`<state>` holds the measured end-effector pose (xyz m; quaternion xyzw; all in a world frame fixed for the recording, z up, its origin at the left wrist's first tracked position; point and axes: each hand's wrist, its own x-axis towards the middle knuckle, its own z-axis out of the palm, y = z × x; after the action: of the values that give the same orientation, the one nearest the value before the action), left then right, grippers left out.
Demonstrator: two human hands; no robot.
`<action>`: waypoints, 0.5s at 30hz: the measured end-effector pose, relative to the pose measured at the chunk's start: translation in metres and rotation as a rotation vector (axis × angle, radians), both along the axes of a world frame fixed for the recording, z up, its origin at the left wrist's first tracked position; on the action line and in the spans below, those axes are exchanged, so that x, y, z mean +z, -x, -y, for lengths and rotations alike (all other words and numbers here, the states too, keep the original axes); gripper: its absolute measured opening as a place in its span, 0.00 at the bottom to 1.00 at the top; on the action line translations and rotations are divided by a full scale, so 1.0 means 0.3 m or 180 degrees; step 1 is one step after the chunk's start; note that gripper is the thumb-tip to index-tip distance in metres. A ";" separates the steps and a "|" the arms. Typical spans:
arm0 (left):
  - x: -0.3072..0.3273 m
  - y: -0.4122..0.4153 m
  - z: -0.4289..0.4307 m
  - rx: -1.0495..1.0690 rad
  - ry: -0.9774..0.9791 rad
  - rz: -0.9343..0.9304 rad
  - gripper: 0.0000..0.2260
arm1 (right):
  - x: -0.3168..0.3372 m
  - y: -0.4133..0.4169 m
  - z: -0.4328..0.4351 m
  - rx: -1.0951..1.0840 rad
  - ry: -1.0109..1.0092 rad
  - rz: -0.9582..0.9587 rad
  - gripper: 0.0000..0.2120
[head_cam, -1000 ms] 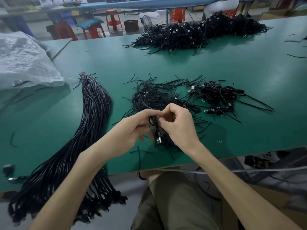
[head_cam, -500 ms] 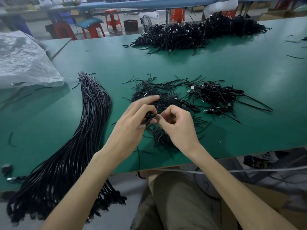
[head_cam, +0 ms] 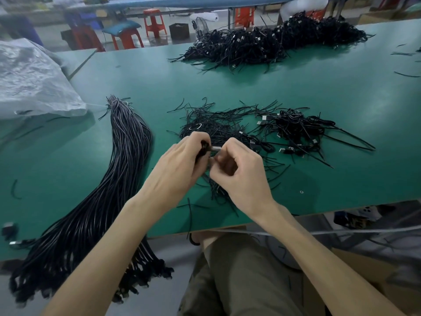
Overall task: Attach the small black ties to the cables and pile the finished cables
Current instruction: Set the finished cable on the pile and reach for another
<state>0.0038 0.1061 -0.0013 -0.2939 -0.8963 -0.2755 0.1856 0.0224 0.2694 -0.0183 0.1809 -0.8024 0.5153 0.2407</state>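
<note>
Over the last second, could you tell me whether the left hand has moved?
Yes: the left hand has shifted slightly farther from the table's near edge, toward the loose ties.

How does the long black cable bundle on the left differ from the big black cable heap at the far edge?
The long black cable bundle lies straight, strands parallel, hanging over the green table's near edge; the big black cable heap is a tangled mound near its far edge. Both are black.

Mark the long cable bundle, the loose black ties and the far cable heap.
long cable bundle (head_cam: 129, 151), head view, on the strands at mid-length.
loose black ties (head_cam: 218, 123), head view, in the middle of the scatter.
far cable heap (head_cam: 273, 45), head view, at the centre of the mound.
</note>
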 end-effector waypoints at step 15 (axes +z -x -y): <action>0.119 0.094 -0.042 -0.0078 -0.1237 0.2593 0.09 | -0.025 0.016 -0.064 -0.0769 -0.1614 -0.1523 0.09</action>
<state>-0.0244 0.1188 0.0344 -0.1317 -0.8244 -0.5340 -0.1337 0.0176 0.2887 -0.0259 0.2542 -0.8411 0.2110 0.4282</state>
